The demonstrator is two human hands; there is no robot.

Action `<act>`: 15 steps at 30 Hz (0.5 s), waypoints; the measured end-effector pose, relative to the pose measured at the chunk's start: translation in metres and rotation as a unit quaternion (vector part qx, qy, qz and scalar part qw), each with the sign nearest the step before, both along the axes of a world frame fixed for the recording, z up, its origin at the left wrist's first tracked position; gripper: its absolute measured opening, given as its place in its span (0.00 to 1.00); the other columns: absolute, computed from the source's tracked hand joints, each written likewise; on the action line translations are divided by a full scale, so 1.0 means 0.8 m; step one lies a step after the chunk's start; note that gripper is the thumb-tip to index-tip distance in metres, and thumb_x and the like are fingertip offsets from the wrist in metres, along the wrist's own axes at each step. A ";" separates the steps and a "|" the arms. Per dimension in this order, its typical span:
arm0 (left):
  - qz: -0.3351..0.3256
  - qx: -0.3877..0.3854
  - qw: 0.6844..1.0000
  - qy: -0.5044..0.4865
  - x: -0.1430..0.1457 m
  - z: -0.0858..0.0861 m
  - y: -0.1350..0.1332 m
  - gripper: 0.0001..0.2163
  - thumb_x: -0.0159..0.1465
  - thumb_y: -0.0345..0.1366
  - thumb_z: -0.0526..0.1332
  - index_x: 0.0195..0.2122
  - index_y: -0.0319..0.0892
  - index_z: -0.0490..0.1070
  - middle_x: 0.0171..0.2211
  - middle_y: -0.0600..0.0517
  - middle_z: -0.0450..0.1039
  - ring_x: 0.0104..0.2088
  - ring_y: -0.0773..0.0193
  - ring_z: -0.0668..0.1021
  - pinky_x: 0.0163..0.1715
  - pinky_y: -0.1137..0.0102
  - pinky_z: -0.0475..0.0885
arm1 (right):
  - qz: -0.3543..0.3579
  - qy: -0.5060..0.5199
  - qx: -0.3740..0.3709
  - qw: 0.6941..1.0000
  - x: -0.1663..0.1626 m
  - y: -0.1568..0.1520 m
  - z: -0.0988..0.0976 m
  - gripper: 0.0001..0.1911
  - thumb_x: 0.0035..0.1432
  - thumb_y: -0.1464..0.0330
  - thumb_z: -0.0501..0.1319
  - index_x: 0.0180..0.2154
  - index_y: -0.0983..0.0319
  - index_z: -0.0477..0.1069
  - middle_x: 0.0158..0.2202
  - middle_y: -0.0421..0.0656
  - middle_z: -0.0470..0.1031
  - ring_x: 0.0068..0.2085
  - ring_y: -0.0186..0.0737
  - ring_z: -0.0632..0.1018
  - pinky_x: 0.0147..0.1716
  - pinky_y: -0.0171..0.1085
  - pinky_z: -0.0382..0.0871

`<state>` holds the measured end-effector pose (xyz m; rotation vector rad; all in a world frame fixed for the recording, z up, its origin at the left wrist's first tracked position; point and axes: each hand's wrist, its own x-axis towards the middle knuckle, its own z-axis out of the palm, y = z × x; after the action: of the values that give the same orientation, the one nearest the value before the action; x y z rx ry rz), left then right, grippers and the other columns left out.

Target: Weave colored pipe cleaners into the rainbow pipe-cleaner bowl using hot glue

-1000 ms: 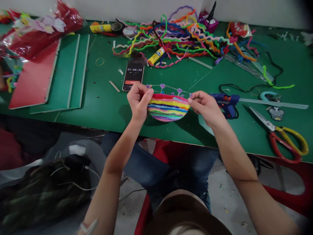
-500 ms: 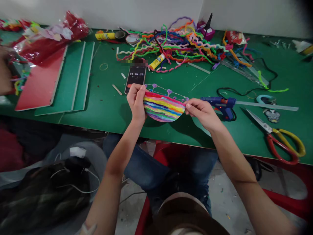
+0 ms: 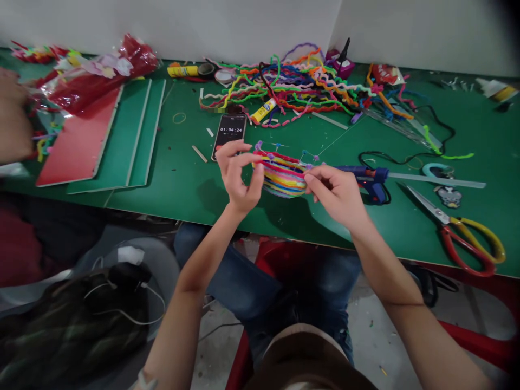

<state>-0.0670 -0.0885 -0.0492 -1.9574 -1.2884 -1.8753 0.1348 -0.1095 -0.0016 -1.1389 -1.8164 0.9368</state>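
A small bowl-shaped basket (image 3: 283, 174) made of striped, many-coloured pipe cleaners hangs just above the green table (image 3: 179, 179), tipped onto its side with its thin wire uprights and purple tips pointing away from me. My right hand (image 3: 333, 196) pinches its right rim. My left hand (image 3: 239, 173) is at its left rim, fingers curled, thumb and forefinger touching the edge. A blue glue gun (image 3: 368, 177) lies just right of my right hand. A phone (image 3: 229, 134) showing a running timer lies beyond my left hand.
A tangle of loose pipe cleaners (image 3: 296, 81) fills the back middle. Red-and-yellow scissors (image 3: 467, 233) and a long ruler (image 3: 439, 180) lie at right. Green and red boards (image 3: 109, 135) are stacked at left. Another person's hand (image 3: 12, 116) shows at the left edge.
The basket has been turned from facing me to lying tipped on its side. My left hand loosened and shifted along the rim; the camera view dropped slightly.
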 end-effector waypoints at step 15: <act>-0.090 -0.092 0.979 0.160 -0.002 0.018 -0.012 0.13 0.62 0.48 0.58 0.27 0.47 0.72 0.52 0.51 0.68 0.61 0.48 0.61 0.62 0.44 0.52 | -0.001 -0.142 0.068 0.988 -0.027 -0.004 0.014 0.11 0.60 0.67 0.55 0.28 0.63 0.71 0.22 0.38 0.71 0.23 0.29 0.66 0.27 0.33 0.56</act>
<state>-0.0685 -0.0984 -0.0345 -2.4228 -1.2608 -1.4656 0.1130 -0.1124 0.0099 -1.2371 -2.0712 0.6632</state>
